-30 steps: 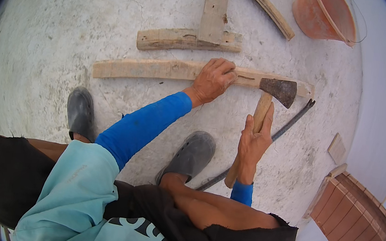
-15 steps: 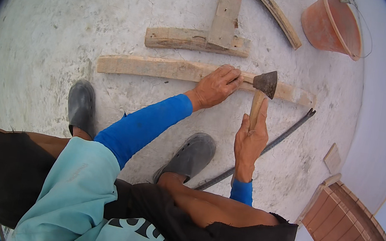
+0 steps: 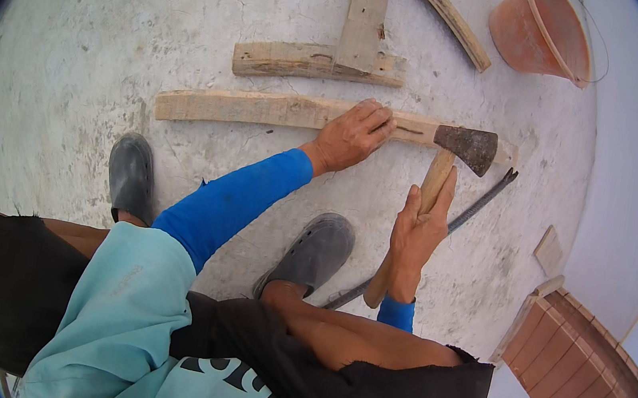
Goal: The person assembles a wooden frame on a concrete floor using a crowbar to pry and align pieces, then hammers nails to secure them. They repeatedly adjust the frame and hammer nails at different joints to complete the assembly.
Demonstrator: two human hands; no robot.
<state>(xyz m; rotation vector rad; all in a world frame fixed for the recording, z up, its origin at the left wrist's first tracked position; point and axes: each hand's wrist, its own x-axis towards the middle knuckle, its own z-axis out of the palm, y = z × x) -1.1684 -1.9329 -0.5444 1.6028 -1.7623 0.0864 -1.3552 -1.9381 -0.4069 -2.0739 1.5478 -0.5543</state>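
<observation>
A long, weathered wooden plank (image 3: 234,107) lies crosswise on the concrete in front of me. My left hand (image 3: 350,135) is closed over its middle, fingers curled on the wood. Just right of those fingertips a thin rusty nail (image 3: 408,130) shows against the plank; whether it is stuck in or lying loose I cannot tell. In my right hand (image 3: 421,232) is a hatchet (image 3: 438,174), gripped by its wooden handle. Its dark, rusty head overlaps the plank's right part in view, and the handle's lower end shows below my hand.
A dark pry bar (image 3: 484,198) lies slantwise beyond my right hand. Farther off are a short wooden block (image 3: 285,61) with a board (image 3: 364,24) across it, a curved wood strip (image 3: 452,15) and an orange bucket (image 3: 538,35). My grey clogs (image 3: 314,251) stand nearer.
The hatchet has shifted right, away from my left fingers, and its head has turned, leaving the nail more visible. My left hand stays on the plank. The whole view has shifted slightly.
</observation>
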